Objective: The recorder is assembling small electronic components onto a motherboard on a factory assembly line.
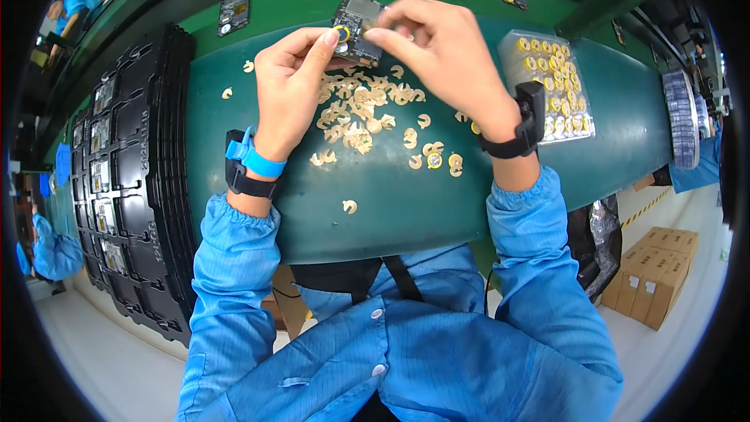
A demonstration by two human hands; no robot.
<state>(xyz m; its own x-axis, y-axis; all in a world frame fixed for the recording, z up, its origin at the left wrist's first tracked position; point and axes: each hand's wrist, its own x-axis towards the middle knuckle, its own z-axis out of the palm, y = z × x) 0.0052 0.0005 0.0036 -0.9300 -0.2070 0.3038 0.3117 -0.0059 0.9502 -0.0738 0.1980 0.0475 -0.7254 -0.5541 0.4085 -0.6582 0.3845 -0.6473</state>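
Observation:
My left hand [283,86] grips a dark circuit board [364,8] with a large grey component by its left side, above the green mat. The left thumb lies against a yellow-rimmed coin cell [342,34] on the board. My right hand [449,51] is at the board's right edge, its thumb and forefinger brought together and slightly blurred. Whatever sits between those fingertips is too small to make out. Below the board spreads a heap of small cream C-shaped pieces [359,113]. A loose coin cell [434,160] lies near the heap's right side.
A clear tray of yellow-rimmed coin cells [556,82] stands to the right. Stacked black trays [141,180] rise at the left. More circuit boards [234,9] lie along the far strip. Cardboard boxes [655,273] sit on the floor at right. Other people work at far left.

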